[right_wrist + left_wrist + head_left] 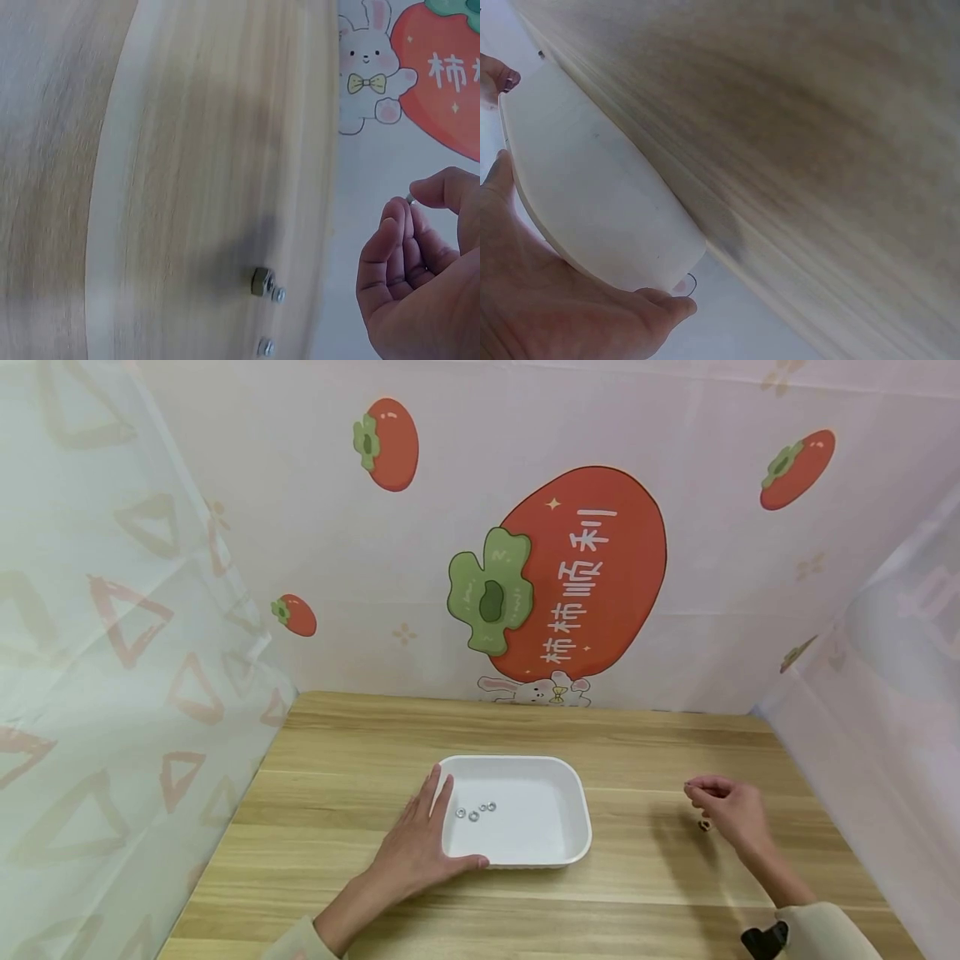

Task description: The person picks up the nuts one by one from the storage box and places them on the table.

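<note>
A white rectangular tray [555, 810] sits on the wooden table, with several small silvery nuts [474, 816] lying in its left part. My left hand [412, 852] rests against the tray's left side, its fingers spread along the rim and the thumb on the front edge. Over the table to the right, my right hand [731, 810] pinches a tiny silvery metal piece [410, 199] between thumb and fingertips, which hide most of it. Below this hand, a larger dark hex nut [262, 281] lies beside a small silvery nut [279, 295], with another small one [266, 346] apart from them.
The wooden table [360, 743] ends at a printed cloth backdrop [360, 543] behind, with more cloth at both sides. A stretch of tabletop lies between the tray and the right hand. A dark strap [765, 939] shows at the right sleeve.
</note>
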